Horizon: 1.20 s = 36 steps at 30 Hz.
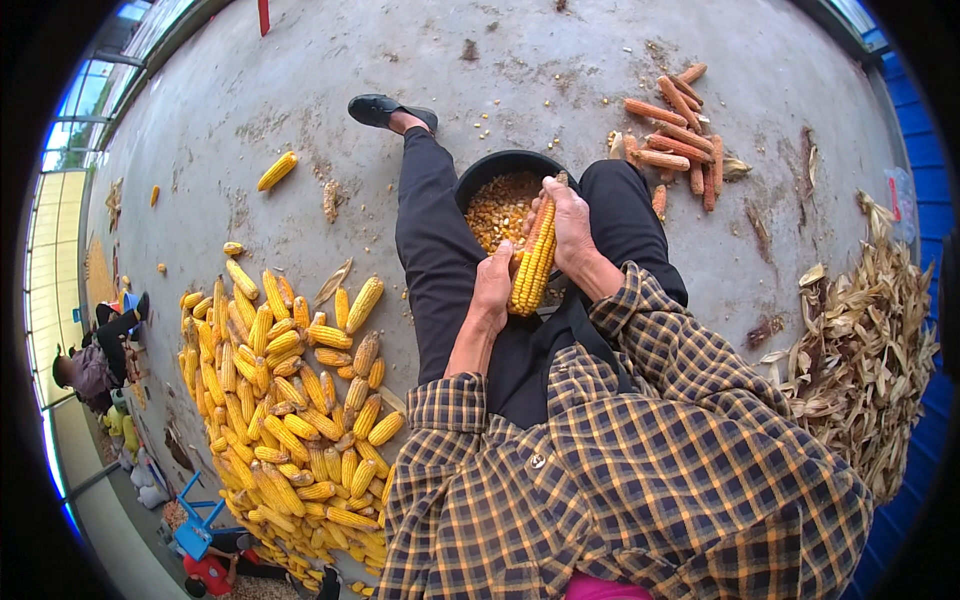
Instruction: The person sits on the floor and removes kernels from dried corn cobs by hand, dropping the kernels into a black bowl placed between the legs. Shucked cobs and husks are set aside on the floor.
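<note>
A partly shelled ear of yellow corn point(535, 264) is held slanting over my lap. My right hand point(571, 225) is closed around its upper part, near the tip. My left hand point(495, 279) grips its left side lower down, fingers partly hidden by the ear. A strip along the ear's upper left shows bare reddish cob; rows of kernels cover the rest. Between my knees stands a round black tub point(480, 171) holding loose kernels point(499, 208). The hands and ear hide part of the tub's right side.
A large heap of corn ears point(277, 405) lies at left. Bare reddish cobs point(679, 142) are piled beyond my right knee, and dry husks point(862, 375) at far right. One ear point(277, 171) lies on the concrete floor. Other people sit at far left, near a blue stool point(195, 529).
</note>
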Motion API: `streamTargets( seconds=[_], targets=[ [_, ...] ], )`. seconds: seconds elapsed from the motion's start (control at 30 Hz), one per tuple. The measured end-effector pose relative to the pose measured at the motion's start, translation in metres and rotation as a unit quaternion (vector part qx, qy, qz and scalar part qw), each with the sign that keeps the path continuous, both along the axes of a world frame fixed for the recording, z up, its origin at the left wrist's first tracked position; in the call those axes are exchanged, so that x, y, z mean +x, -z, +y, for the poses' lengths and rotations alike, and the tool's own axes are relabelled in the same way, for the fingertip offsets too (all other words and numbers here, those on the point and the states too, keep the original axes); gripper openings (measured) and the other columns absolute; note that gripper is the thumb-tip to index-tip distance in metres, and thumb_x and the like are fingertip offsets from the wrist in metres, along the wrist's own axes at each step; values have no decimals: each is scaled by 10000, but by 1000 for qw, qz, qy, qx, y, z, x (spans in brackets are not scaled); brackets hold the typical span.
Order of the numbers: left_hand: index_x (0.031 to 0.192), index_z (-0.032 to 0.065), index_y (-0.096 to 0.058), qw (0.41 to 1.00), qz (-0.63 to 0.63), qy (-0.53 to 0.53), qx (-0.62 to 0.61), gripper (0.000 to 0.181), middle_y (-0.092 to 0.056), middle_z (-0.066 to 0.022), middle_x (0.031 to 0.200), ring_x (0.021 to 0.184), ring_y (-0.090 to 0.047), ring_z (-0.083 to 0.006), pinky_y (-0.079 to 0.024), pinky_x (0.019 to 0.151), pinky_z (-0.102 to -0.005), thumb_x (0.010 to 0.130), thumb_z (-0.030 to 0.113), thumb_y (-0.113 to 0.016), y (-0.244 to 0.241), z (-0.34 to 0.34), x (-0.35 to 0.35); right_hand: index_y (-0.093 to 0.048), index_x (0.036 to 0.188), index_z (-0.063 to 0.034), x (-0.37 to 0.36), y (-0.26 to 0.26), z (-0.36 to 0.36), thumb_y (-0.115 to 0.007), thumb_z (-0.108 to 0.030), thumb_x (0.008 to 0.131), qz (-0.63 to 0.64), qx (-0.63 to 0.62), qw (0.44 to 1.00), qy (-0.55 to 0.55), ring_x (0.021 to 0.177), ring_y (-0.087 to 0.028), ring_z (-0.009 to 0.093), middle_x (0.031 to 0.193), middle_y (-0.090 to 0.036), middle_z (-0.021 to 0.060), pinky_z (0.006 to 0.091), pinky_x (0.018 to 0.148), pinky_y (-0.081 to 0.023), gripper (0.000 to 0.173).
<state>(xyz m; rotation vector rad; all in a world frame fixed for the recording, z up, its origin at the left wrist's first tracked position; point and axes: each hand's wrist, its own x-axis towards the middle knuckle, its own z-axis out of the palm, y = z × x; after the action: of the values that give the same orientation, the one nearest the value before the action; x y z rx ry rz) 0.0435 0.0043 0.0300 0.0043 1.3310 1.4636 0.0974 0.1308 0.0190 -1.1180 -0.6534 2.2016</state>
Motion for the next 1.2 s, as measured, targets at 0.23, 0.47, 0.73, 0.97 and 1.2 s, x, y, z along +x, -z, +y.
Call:
streamTargets(
  seconds=[0.23, 0.47, 0.73, 0.97, 1.2],
  targets=[
    [1077, -41, -603, 990, 109, 90, 16, 394, -650, -80, 928, 760, -616, -125, -492, 684, -233, 985, 320, -473, 7, 1, 1, -492, 885, -68, 3, 12, 6, -599, -327, 904, -19, -26, 999, 8, 581, -560, 173, 732, -521, 47, 334, 536, -525, 281],
    [919, -18, -624, 999, 52, -7, -8, 404, -631, -61, 815, 675, -570, -91, -460, 604, -255, 1000, 338, -452, 10, 0, -1, -486, 901, -71, 0, 12, 8, -588, -331, 909, 17, -18, 1000, 2, 604, -562, 172, 739, -520, 47, 344, 552, -531, 279],
    [1020, -23, -619, 989, 112, 99, 20, 361, -632, -33, 882, 774, -567, -77, -456, 682, -225, 970, 321, -526, 2, -4, -1, -491, 881, -69, 4, 23, 16, -582, -316, 908, 12, -55, 998, 41, 590, -571, 189, 725, -527, 58, 357, 535, -539, 265],
    [946, -21, -603, 999, 44, -23, -8, 364, -595, -14, 784, 649, -530, -82, -439, 598, -239, 980, 320, -481, 3, -2, 1, -488, 858, -61, 2, 20, 16, -576, -308, 904, 15, -34, 998, 41, 571, -564, 196, 712, -520, 66, 373, 518, -539, 266],
    [1016, 2, -568, 981, 97, 167, -32, 430, -564, -30, 769, 518, -469, -84, -320, 399, -215, 970, 413, -449, -19, -9, -4, -489, 832, -88, 6, 25, 28, -559, -322, 923, 15, -55, 996, 66, 600, -552, 195, 711, -514, 53, 384, 572, -523, 260]
  ],
)
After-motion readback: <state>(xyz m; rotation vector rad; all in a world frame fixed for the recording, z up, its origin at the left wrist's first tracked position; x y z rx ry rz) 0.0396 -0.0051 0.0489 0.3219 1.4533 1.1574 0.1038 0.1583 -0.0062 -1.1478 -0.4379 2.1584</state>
